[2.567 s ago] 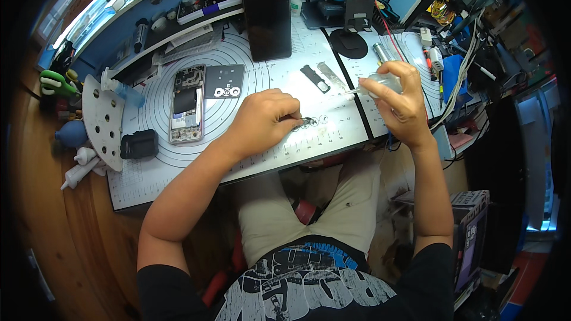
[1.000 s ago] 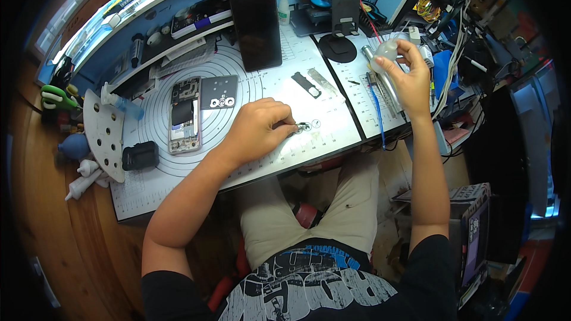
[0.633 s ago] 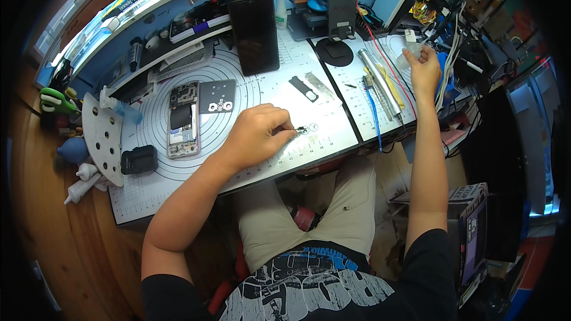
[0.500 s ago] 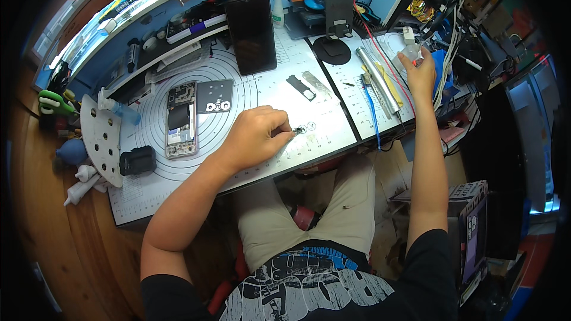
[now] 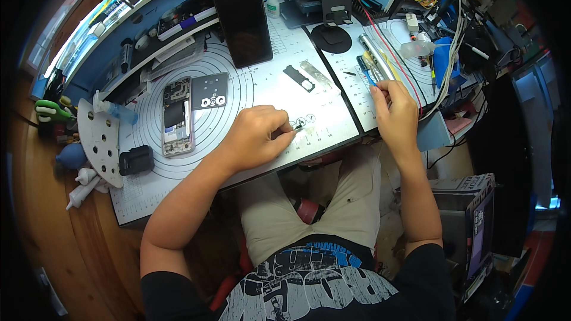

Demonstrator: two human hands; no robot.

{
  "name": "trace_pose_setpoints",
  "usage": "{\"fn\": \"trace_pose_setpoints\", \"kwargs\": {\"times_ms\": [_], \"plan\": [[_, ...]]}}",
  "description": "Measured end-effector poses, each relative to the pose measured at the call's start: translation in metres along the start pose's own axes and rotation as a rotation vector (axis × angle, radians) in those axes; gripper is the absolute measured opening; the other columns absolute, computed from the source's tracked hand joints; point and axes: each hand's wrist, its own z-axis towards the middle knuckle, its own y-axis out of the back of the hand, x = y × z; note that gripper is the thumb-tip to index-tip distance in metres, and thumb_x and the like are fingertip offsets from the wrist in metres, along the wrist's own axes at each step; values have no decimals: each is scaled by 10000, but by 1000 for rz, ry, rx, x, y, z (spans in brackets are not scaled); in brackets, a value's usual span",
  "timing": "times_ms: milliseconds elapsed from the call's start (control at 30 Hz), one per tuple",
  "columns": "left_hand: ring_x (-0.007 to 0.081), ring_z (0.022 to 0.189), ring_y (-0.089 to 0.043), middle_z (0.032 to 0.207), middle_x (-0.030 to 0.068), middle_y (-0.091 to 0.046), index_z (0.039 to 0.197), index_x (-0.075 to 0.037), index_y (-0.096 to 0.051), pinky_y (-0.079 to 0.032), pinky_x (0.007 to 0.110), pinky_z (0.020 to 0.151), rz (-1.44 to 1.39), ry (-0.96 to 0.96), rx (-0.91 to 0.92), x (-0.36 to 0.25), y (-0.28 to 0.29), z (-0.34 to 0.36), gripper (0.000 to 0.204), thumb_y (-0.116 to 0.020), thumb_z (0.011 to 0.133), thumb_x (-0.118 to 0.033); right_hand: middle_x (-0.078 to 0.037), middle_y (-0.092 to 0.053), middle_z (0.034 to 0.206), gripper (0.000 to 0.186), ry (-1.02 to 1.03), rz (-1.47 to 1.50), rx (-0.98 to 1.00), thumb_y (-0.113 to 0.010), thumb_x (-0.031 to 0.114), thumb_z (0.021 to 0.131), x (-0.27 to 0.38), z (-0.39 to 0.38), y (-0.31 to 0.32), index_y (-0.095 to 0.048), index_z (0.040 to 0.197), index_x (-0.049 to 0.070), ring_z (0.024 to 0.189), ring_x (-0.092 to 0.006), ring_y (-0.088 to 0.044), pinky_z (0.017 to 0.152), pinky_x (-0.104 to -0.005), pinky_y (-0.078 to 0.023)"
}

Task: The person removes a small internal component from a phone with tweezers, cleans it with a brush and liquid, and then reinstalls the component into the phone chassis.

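Observation:
My left hand [image 5: 256, 134] rests near the bench's front edge, thumb and forefinger pinched on a small dark phone part [image 5: 298, 126] whose kind I cannot make out. Over the right part of the bench, my right hand [image 5: 395, 110] has its fingers closed on the blue handle of a slim brush [image 5: 371, 75]; the lower handle is hidden by the hand. An opened phone [image 5: 177, 117] with its inner boards showing lies left of my left hand, beside a dark back cover [image 5: 210, 90]. A black bracket-like plate [image 5: 298, 78] lies between the hands, farther back.
A large dark phone or tablet [image 5: 244, 27] stands upright at the back. Beyond my right hand are a silver tube [image 5: 375, 53], a red cable [image 5: 389, 44] and a clear bottle [image 5: 418, 49] on its side. A perforated holder [image 5: 98, 142] and black box [image 5: 137, 160] stand left.
My right hand has let go of the clear bottle, come back toward me and closed on the blue brush. The left hand keeps its pinch almost in place.

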Motion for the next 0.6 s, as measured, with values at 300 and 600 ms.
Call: {"fn": "trace_pose_setpoints", "kwargs": {"times_ms": [300, 600], "plan": [[253, 615, -650, 694, 110, -666, 746, -13, -664, -490, 355, 559, -27, 27, -18, -11, -5, -4, 155, -807, 801, -36, -118, -662, 907, 437, 2, 424, 320, -692, -23, 969, 59, -69, 10, -646, 1403, -7, 723, -156, -605, 666, -287, -501], [262, 595, -636, 681, 120, -648, 736, -10, -652, -476, 364, 541, -7, -7, -38, -10, -6, -4, 151, -797, 779, -15, -119, -617, 866, 514, 127, 414, 352, -700, -73, 892, 73, -90, -9, -665, 1399, 5, 662, -202, -611, 627, -320, -523]]}}
